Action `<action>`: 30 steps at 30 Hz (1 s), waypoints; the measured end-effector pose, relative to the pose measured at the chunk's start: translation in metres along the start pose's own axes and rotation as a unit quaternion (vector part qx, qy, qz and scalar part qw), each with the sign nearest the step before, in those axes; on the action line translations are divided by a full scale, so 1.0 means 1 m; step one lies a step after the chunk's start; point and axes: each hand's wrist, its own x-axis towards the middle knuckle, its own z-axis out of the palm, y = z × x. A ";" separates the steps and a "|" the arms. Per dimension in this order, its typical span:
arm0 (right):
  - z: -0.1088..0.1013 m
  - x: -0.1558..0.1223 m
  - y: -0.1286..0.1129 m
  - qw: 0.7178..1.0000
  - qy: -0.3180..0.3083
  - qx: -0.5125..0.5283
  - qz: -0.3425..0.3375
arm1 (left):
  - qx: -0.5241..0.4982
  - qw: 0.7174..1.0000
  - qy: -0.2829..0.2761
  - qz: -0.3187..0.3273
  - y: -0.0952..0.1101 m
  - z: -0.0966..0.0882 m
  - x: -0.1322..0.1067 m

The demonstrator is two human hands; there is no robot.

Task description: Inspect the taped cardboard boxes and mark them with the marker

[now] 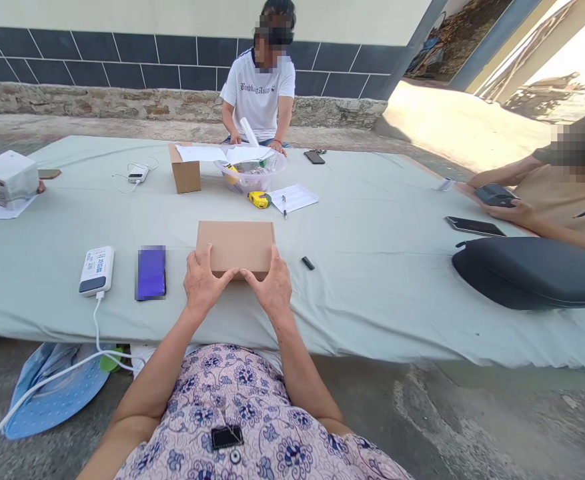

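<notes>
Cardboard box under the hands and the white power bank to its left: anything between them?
Head view: only the purple phone lies between the cardboard box and white power bank.

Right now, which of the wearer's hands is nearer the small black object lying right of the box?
Right. The right hand grips the cardboard box nearest the small black object; the left hand is farther.

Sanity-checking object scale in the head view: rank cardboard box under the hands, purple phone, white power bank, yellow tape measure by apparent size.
1. Cardboard box, both hands on its near edge.
2. Purple phone and white power bank: look about alike, so unranked.
3. Yellow tape measure: smallest, though it lies farther from the camera.
</notes>
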 end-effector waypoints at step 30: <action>-0.015 0.005 0.020 0.978 -0.049 0.200 0.039 | -0.156 0.987 -0.018 0.033 -0.038 -0.010 0.020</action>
